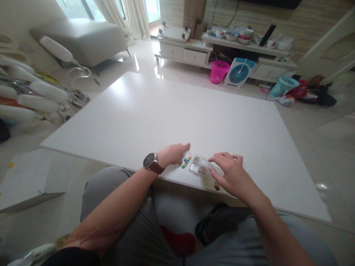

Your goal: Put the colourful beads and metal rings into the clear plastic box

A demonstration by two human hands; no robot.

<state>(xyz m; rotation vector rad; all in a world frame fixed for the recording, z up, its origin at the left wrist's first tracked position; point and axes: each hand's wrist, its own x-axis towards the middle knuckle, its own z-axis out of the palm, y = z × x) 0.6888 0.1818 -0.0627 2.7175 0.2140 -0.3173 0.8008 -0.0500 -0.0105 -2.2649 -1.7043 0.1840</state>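
A small clear plastic box (199,165) with compartments sits near the front edge of the white table (177,111). Small brownish items lie in its compartments. My right hand (230,171) rests just right of the box, fingers bent, fingertips touching its right side. My left hand (174,153), with a brown-strapped watch on the wrist, lies left of the box, index finger stretched forward on the table. A cluster of tiny coloured pieces (186,162) lies between my left hand and the box. Another small coloured piece (216,186) lies at the table edge under my right hand.
A pink basket (219,71), a blue fan (239,72) and a teal basket (283,86) stand on the floor past the table, before a low white cabinet (194,53) with dishes. A grey sofa (83,40) is at the far left. White chair parts (36,96) stand left.
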